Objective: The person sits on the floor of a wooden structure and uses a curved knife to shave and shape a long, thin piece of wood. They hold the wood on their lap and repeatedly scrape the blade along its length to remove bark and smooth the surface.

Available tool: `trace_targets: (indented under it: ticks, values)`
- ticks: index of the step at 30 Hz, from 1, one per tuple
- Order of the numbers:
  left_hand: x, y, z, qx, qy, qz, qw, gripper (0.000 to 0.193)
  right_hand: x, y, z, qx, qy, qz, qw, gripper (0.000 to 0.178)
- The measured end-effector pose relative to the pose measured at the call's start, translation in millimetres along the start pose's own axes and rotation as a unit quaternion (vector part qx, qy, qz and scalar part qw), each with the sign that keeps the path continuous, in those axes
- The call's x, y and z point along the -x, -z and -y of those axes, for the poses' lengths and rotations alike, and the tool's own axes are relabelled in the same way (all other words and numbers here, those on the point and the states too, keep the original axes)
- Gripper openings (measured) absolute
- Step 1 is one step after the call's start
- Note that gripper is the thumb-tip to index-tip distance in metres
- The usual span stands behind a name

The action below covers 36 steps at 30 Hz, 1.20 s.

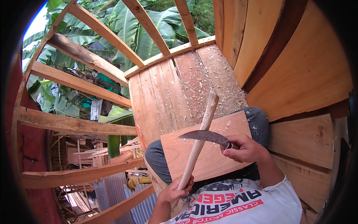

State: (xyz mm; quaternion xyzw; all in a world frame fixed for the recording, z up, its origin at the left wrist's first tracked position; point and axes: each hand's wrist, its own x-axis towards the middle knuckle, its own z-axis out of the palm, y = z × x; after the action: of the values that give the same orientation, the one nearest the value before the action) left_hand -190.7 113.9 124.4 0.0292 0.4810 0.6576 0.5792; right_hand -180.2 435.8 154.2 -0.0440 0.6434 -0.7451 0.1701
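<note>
The fingers of the right hand are curled tight around the handle of a curved knife, most of the grip hidden in the fist, with the thumb lying along it. The fingers of the left hand are closed around the near end of a pale, peeled wooden stick. The knife's dark, spotted blade points left and crosses in front of the stick about midway along it; whether the edge touches the wood cannot be told. The stick slants up and slightly right, over a flat rectangular wooden board laid across the person's lap, its darker far end reaching past the board's far edge. Beneath the board show the knees of blue-grey jeans, the right one flecked with shavings, and nearer is a white printed T-shirt. Beyond the lap, curly wood shavings cover much of the plank floor, thickest toward the right. Wooden rails fence the left and far sides, with broad banana leaves and corrugated metal sheets outside them. Smooth timber panels stand along the right.
</note>
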Motion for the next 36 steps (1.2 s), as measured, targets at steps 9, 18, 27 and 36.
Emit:
trace_targets:
  ticks: [9, 18, 27, 36]
  values:
    - [4, 2, 2, -0.092, -0.011, -0.027, 0.995, 0.049, 3, 13, 5, -0.075, -0.039, 0.003, 0.996, 0.016]
    - [8, 2, 2, -0.108, 0.001, -0.034, 0.994, 0.048, -1, 27, -7, -0.047, 0.012, -0.026, 0.998, 0.024]
    - [3, -1, -1, -0.102, -0.007, -0.031, 0.994, 0.050, 2, 19, 3, -0.150, -0.021, -0.086, 0.985, 0.018]
    - [2, 1, -3, -0.094, -0.004, -0.004, 0.996, 0.050, -1, -1, 6, 0.045, 0.047, 0.018, 0.998, 0.022]
